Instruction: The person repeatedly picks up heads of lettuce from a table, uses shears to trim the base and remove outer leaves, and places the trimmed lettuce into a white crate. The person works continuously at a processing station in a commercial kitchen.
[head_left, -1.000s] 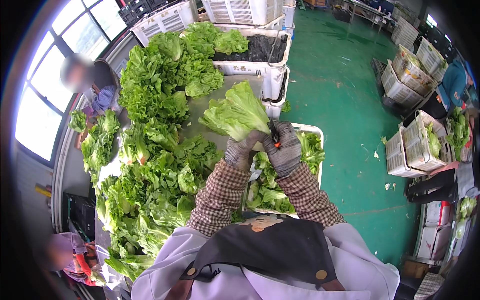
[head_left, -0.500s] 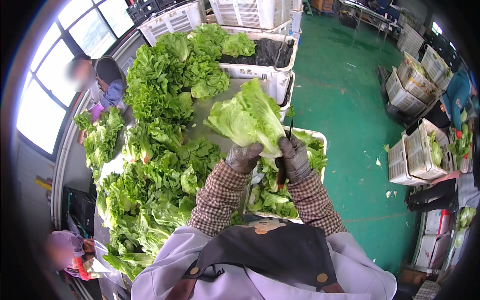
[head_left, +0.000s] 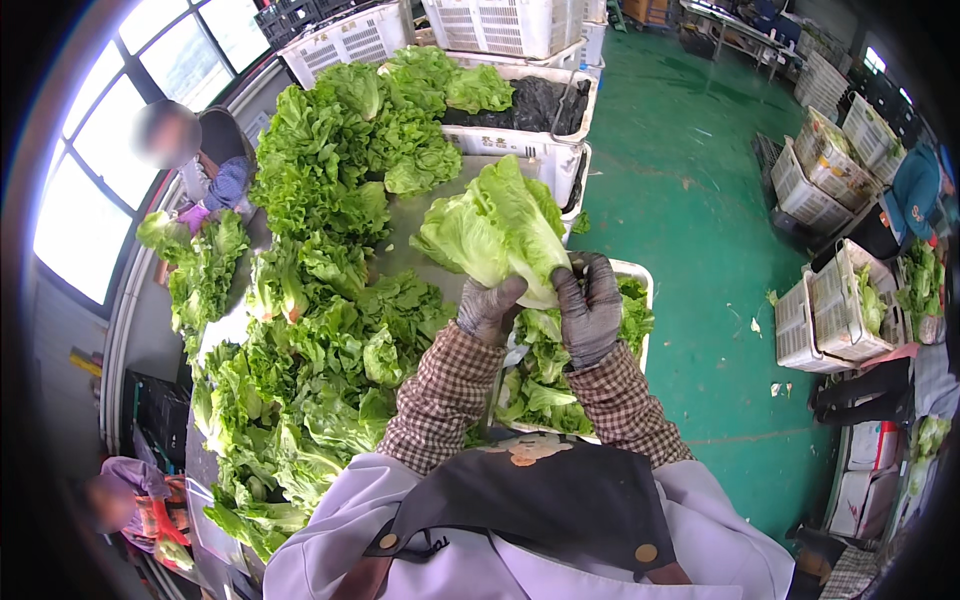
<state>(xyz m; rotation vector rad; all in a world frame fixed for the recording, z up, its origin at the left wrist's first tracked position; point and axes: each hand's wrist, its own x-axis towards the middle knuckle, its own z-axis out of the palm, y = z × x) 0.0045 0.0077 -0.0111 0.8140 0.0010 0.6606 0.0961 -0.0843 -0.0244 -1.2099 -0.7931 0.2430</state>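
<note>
Both my hands, in dark gloves, hold a pale green lettuce head (head_left: 495, 225) by its stem end in front of me, leaves pointing away. My left hand (head_left: 488, 309) grips the base from the left, thumb on top. My right hand (head_left: 588, 312) closes on the base from the right, fingers curled; no knife shows in it now. Below my hands stands a white crate (head_left: 648, 278) holding trimmed leaves (head_left: 545, 390). To the left, a large pile of leafy lettuce (head_left: 325, 330) covers much of the metal table (head_left: 407, 225).
White crates (head_left: 515, 150) stand at the table's far end, one lined with black plastic (head_left: 545, 108). Two people (head_left: 225, 165) (head_left: 140, 510) are along the table's left side. Across the green floor (head_left: 700, 300), another person (head_left: 912, 195) is beside stacked crates (head_left: 815, 315).
The dark knife seen at my right hand is out of sight now. My right hand has shifted slightly up the lettuce base. The person at far left has moved a lettuce.
</note>
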